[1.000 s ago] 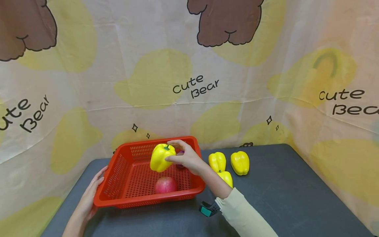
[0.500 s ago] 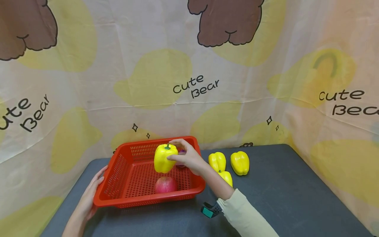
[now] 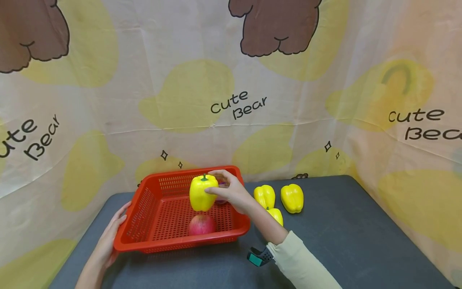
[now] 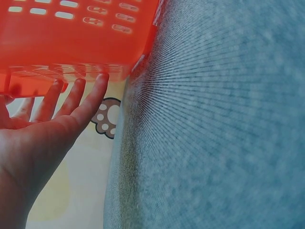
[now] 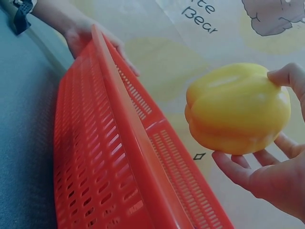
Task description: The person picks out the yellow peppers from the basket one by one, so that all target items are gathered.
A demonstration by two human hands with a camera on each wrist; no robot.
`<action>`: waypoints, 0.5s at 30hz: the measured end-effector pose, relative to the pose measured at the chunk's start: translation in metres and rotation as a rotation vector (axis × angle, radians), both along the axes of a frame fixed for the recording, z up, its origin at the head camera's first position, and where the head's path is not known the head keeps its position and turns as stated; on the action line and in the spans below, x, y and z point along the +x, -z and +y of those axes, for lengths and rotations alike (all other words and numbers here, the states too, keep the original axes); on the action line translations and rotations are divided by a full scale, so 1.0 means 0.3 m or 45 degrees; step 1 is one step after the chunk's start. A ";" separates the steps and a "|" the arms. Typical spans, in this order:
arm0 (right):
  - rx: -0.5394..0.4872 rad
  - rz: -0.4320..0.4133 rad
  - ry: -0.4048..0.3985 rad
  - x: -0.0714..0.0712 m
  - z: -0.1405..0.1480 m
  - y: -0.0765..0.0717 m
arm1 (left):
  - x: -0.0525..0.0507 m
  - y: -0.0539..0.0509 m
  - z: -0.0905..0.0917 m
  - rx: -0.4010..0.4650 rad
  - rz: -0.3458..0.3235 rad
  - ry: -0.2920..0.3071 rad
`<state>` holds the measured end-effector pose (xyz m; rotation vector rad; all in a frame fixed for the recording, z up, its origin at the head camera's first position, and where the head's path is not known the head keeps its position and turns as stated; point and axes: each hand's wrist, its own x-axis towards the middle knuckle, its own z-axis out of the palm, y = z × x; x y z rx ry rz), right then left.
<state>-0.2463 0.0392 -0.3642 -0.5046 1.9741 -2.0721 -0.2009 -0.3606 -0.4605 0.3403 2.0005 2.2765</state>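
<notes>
My right hand (image 3: 231, 192) holds a yellow bell pepper (image 3: 203, 193) between thumb and fingers, above the red plastic basket (image 3: 180, 240). In the right wrist view the bell pepper (image 5: 238, 109) is upheld by fingers below and the thumb on its near end. My left hand (image 3: 108, 239) rests against the basket's left side; in the left wrist view its fingers (image 4: 90, 102) stretch out along the outer wall. A red apple (image 3: 202, 225) lies inside the basket near the front. Behind my right hand a purple thing (image 3: 221, 199) is mostly hidden.
Right of the basket on the dark grey table (image 3: 346, 241) are more yellow bell peppers: one at the back (image 3: 264, 196), one farther right (image 3: 292, 198) and one partly behind my forearm (image 3: 276, 216). A printed cloth (image 3: 288, 100) hangs behind the table.
My right hand and the bell pepper have shifted slightly to the right, and the bell pepper has turned more upright. My left hand, the basket and the apple stay in place.
</notes>
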 end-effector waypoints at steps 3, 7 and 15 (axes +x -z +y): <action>0.001 0.008 -0.001 0.002 0.005 0.000 | 0.000 -0.002 0.000 0.003 -0.006 -0.004; -0.007 0.016 0.005 0.008 0.014 -0.003 | 0.001 -0.005 0.000 0.002 -0.019 -0.010; -0.018 0.019 0.010 0.026 0.035 -0.007 | 0.002 -0.006 0.000 -0.014 -0.025 -0.021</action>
